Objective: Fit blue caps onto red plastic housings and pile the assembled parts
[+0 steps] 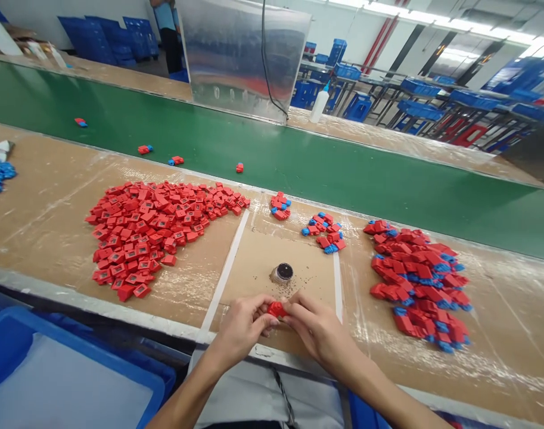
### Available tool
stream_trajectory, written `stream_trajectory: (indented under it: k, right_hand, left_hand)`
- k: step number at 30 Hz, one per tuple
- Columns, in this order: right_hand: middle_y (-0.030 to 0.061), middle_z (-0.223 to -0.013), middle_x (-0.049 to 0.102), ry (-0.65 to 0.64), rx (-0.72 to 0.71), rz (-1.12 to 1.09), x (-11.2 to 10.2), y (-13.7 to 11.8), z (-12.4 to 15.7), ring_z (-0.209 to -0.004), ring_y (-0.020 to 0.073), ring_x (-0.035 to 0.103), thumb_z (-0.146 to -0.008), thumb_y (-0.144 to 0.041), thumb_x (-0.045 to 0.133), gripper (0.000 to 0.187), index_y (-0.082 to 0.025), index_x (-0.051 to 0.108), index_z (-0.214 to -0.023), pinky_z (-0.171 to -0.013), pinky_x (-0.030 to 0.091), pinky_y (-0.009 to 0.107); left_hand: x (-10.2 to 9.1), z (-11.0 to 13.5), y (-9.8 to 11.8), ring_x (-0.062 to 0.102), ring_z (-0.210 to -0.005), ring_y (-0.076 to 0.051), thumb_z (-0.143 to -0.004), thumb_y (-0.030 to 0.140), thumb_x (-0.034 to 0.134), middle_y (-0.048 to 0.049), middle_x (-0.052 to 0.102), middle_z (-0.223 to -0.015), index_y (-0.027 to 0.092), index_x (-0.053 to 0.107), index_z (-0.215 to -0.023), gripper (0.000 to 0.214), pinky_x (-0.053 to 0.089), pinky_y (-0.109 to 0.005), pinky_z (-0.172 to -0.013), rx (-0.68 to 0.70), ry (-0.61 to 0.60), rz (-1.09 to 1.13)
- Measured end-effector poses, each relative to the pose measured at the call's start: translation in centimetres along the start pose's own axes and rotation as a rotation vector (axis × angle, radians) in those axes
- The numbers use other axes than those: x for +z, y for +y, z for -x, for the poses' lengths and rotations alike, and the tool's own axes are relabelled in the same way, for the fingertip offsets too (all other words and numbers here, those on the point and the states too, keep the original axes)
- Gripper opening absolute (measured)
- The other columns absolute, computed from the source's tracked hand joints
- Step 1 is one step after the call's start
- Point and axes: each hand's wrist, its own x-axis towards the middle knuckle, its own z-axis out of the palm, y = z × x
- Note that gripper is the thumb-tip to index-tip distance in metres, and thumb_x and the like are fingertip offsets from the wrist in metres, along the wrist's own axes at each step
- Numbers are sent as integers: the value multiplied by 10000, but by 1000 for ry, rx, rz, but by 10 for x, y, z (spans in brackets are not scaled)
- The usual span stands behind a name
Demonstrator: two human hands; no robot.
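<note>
head cam, now | txt & lbls – none legible | brands, nos. – none legible | signs: none legible, nr. or in bkgd

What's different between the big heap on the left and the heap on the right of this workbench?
The left heap looks red throughout apart from dark openings, while the right heap mixes red with blue parts. The left heap covers more of the workbench; the right heap is smaller. The left heap's pieces look short and blocky, while many in the right heap look longer. Both lie loosely piled on the brown surface beside the green strip.
</note>
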Motion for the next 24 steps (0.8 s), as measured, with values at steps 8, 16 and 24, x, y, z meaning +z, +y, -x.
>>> stream_trajectory:
  k: [8,16,24]
  right_hand:
    - [73,-985,649,110,2,-98,-1,1,0,-894,192,641,-941,-143,521,147,-213,601,-1042,-759,526,300]
    - [84,-1042,651,188,10,-49,4,-5,12,-940,200,633,-950,-147,514,219,-215,572,-1149,-790,529,314]
    - [75,-1002,702,447,265,94,-82,45,51,-900,206,665,-928,-272,567,184,-221,648,-1085,-780,535,315]
  left_hand:
    - [-1,-2,-3,578,-688,-141,-849,246,622,-22,631,-776,154,655,-1098,268,518,-245,-631,-6,-23,140]
    - [-3,-5,1,629,-761,-166,-816,256,676,-32,668,-847,191,572,-1235,436,544,-270,-707,-2,-28,86]
    - [-29,-8,0,675,-745,-207,-807,453,630,-59,717,-896,214,653,-1118,393,562,-273,-635,-14,79,-158]
